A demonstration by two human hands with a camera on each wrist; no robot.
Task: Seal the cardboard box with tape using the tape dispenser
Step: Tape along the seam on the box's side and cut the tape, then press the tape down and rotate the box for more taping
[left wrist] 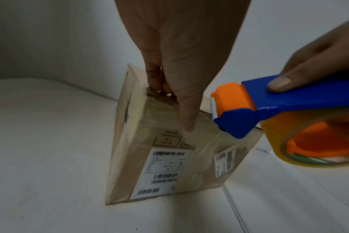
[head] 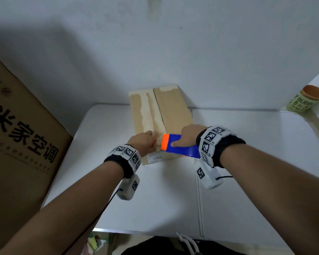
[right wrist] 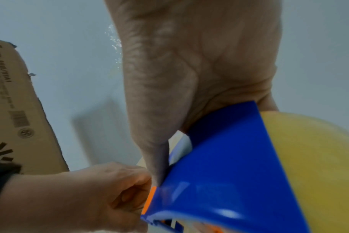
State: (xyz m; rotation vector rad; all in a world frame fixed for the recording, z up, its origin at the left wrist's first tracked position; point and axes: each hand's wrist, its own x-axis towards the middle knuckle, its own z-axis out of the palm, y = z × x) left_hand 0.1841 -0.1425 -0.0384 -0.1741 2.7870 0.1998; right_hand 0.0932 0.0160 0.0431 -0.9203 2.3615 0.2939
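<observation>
A small cardboard box (head: 173,111) lies on the white table (head: 247,162), its top flaps closed along a centre seam. My left hand (head: 151,142) grips the box's near top edge. Its fingers (left wrist: 156,82) curl over the top. Its thumb (left wrist: 187,118) presses clear tape (left wrist: 207,141) onto the labelled front face. My right hand (head: 184,138) grips a blue and orange tape dispenser (head: 179,147), thumb on its blue side, just right of the left hand. The orange cutter end (left wrist: 231,97) hovers by the box's top front edge. The yellowish tape roll (left wrist: 309,141) hangs below.
A large brown carton (head: 17,144) with black print stands against the table's left side. A pale green canister (head: 306,102) with a brown lid sits on a ledge at the far right. The wall is close behind the box. A seam (head: 199,190) runs through the tabletop.
</observation>
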